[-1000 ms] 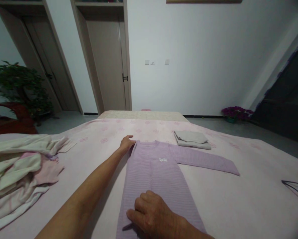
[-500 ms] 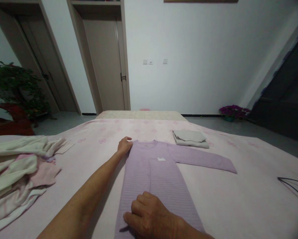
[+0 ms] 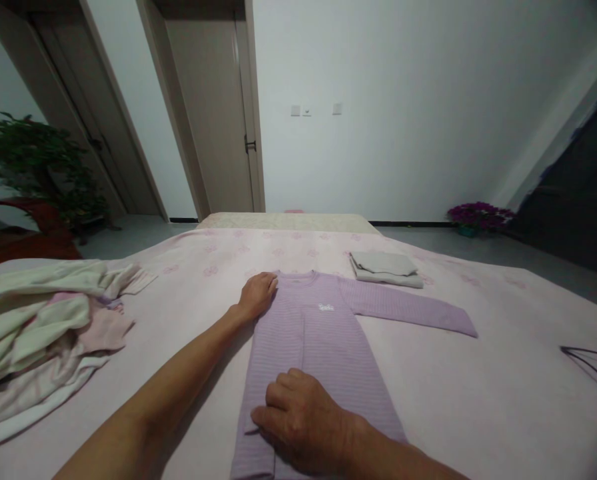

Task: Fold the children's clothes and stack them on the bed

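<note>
A light purple striped long-sleeved top [image 3: 328, 347] with a small white print on the chest lies flat, neckline away from me. One sleeve stretches out to the right; the other is folded in and runs down over the body. At the shoulder on the left edge, my left hand [image 3: 258, 294] has its fingers closed on the fabric. Over the lower part of the top, my right hand [image 3: 303, 420] is curled at the end of the folded-in sleeve; its fingertips are partly hidden beneath it.
A pink flowered sheet [image 3: 188, 313] lies under everything. Crumpled clothes [image 3: 53, 327] are heaped at the left. A folded grey cloth [image 3: 386, 268] sits beyond the outstretched sleeve. Thin black wire or cord [image 3: 586, 363] lies at the right edge.
The view has tipped slightly down, so the scene sits higher. My left hand's fingers are drawn more closely together at the shoulder. My right hand stays near the sleeve end.
</note>
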The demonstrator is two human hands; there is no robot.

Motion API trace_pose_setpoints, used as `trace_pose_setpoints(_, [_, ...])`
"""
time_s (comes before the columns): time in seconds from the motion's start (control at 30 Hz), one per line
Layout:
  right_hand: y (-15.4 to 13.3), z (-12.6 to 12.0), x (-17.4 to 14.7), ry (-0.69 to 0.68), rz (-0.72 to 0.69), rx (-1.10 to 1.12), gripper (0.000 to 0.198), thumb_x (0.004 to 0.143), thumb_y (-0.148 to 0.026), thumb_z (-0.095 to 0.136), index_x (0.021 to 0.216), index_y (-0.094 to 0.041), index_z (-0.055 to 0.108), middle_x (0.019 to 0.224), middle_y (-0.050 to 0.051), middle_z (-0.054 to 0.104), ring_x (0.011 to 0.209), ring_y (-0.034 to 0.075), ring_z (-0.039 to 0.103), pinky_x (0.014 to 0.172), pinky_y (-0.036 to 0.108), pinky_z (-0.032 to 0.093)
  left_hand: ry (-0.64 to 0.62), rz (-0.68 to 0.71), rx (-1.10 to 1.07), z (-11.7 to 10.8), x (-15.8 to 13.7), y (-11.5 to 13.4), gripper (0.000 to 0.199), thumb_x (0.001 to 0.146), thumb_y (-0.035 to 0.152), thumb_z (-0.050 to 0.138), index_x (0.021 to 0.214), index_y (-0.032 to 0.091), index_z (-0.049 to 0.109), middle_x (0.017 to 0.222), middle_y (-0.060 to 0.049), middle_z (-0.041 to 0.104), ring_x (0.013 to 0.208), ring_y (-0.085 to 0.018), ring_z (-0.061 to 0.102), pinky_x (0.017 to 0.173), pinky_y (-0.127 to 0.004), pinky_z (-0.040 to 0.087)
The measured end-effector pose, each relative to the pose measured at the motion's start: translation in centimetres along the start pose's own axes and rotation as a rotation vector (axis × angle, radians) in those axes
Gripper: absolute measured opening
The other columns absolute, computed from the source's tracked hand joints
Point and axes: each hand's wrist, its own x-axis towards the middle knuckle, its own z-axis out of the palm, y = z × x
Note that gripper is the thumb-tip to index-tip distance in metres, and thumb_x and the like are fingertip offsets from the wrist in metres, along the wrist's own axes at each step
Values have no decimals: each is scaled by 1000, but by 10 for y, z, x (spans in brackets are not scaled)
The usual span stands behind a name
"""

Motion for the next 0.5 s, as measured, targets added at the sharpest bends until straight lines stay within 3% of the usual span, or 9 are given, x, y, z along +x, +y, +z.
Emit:
trace_pose_setpoints(0.23, [0,2,2,47,-19,17,12,95,-20,51,90,-21,62,73,1,54,66,17,42,62,33,27,-82,2,49,13,-19,-4,44,102,38,41,143,23,50,156,-8,42,144,-28,36,117,-48,26])
trace_pose_setpoints(0.5, [-2,2,2,37,-37,69,16,96,-25,51,89,-20,64,74,3,56,67,17,43,62,32,27,-11,17,32,13,-21,-6,40,102,36,42,137,21,54,151,-10,49,139,-26,43,116,-48,30])
